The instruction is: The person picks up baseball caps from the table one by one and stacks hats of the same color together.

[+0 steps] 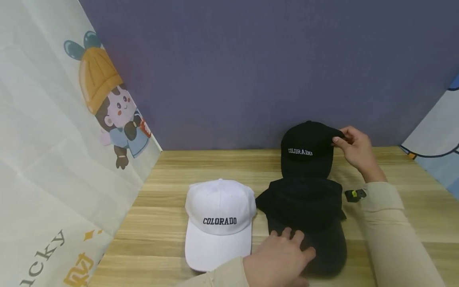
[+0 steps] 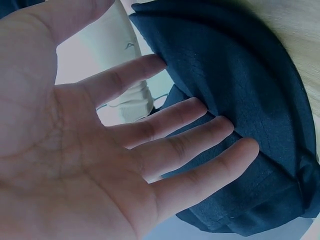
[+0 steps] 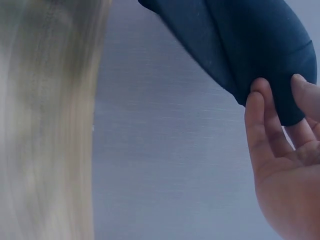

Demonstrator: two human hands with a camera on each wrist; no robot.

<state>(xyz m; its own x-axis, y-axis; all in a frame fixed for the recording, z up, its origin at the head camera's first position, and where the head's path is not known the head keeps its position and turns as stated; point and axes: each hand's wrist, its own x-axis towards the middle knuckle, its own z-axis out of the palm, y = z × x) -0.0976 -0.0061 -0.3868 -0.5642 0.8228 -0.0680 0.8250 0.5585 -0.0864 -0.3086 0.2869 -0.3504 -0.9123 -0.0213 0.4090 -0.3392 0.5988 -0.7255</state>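
My right hand point(image 1: 356, 149) pinches the edge of a black cap point(image 1: 305, 149) lettered COLORADO at the back of the table. In the right wrist view, thumb and fingers meet on a rounded dark edge of that cap point(image 3: 265, 45). In front of it lies more black headwear point(image 1: 305, 207), its brim pointing toward me; how many caps are layered there I cannot tell. Over that brim is my left hand point(image 1: 279, 255), fingers spread and mostly straight. The left wrist view shows the bare palm facing the camera, fingertips near the dark cloth point(image 2: 240, 65).
A white cap point(image 1: 219, 207) with COLORADO lettering lies left of the black ones, brim toward me. Behind the wooden table point(image 1: 161, 223) stands a dark blue-grey panel point(image 1: 229, 71). A pale printed sheet point(image 1: 39, 119) hangs at the left.
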